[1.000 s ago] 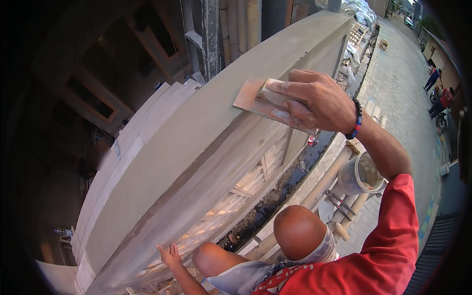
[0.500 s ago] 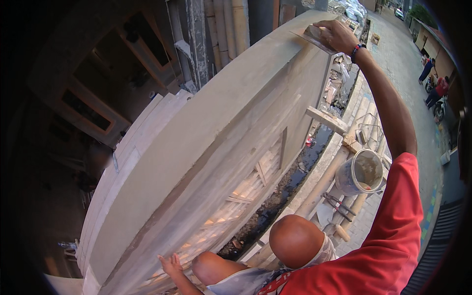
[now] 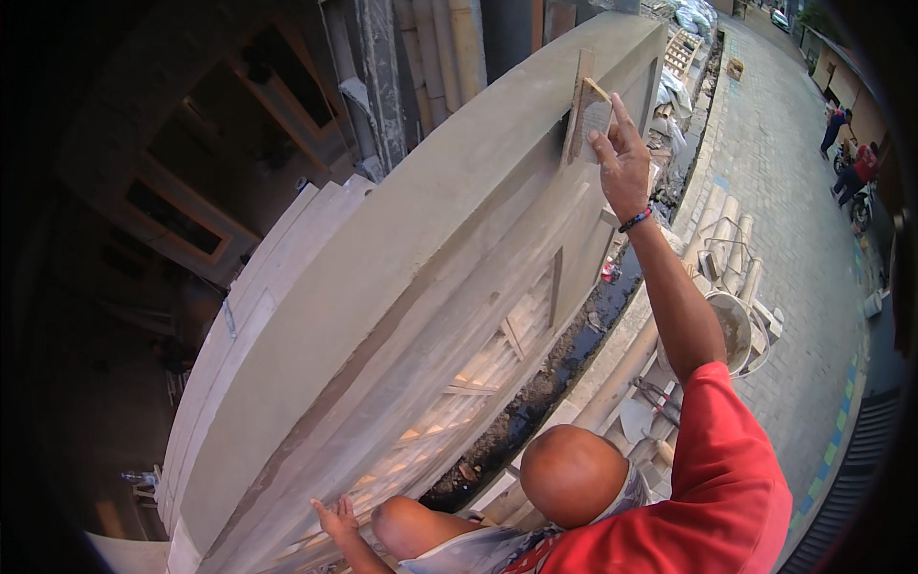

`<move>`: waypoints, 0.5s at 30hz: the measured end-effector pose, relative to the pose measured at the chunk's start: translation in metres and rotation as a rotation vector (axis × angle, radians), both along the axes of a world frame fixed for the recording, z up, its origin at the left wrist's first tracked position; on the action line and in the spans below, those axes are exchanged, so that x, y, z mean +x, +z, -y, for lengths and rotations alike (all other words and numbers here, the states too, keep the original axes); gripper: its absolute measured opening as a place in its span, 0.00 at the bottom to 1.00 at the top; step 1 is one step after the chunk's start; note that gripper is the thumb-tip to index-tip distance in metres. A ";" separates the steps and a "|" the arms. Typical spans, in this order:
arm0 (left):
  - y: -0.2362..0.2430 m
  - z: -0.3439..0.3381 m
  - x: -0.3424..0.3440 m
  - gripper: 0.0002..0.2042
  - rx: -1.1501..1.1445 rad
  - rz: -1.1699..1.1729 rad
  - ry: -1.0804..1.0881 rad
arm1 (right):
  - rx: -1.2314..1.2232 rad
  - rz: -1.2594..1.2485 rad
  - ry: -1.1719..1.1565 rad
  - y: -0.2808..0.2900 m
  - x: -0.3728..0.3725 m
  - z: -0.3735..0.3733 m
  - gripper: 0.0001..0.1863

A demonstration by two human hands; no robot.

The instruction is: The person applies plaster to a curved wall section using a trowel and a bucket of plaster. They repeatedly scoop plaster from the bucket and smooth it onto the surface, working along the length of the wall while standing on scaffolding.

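A long curved wall with a smooth grey cement top [image 3: 335, 249] runs from the near left to the far middle. My right hand [image 3: 623, 167] is closed around the handle of a plastering trowel [image 3: 578, 115], near the wall's far end. The trowel stands on edge, its narrow side toward me, its blade at the wall's right-hand upper edge. Some of the handle is hidden by my fingers. Low down at the near end, my left hand [image 3: 337, 521] has its fingers apart and holds nothing. It is beside the wall's streaked side face [image 3: 402, 383]; whether it touches, I cannot tell.
Below the wall runs a ditch of dark water [image 3: 535, 411]. Beyond it are bamboo poles [image 3: 736, 239], a bucket [image 3: 734, 335] partly behind my arm, and a long-handled cutting tool [image 3: 656, 397]. Two people [image 3: 846, 158] are near a motorbike on the paved lane [image 3: 765, 143].
My right hand has come nearer and lower, off the wall's top. The trowel has turned from lying flat on top to standing on edge at the side. My left hand has barely moved.
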State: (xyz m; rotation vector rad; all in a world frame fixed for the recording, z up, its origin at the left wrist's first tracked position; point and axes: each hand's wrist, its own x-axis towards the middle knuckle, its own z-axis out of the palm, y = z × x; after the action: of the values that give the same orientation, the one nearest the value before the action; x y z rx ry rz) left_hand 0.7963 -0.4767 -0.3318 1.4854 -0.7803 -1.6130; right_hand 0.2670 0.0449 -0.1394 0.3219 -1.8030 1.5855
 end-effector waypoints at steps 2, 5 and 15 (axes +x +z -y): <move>-0.004 0.002 0.001 0.44 0.020 -0.019 0.034 | 0.152 -0.022 -0.126 -0.020 0.007 0.016 0.32; -0.005 0.002 0.003 0.44 0.013 -0.019 0.004 | 0.253 0.028 -0.092 -0.067 0.042 0.008 0.32; -0.002 0.003 0.005 0.43 0.028 -0.016 -0.039 | 0.060 0.001 -0.084 -0.023 0.044 0.036 0.33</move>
State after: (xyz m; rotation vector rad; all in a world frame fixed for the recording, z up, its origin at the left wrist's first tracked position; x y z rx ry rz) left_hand 0.8012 -0.4798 -0.3339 1.4830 -0.7849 -1.6689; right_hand 0.3112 0.0085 -0.1629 0.2697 -1.8433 1.4767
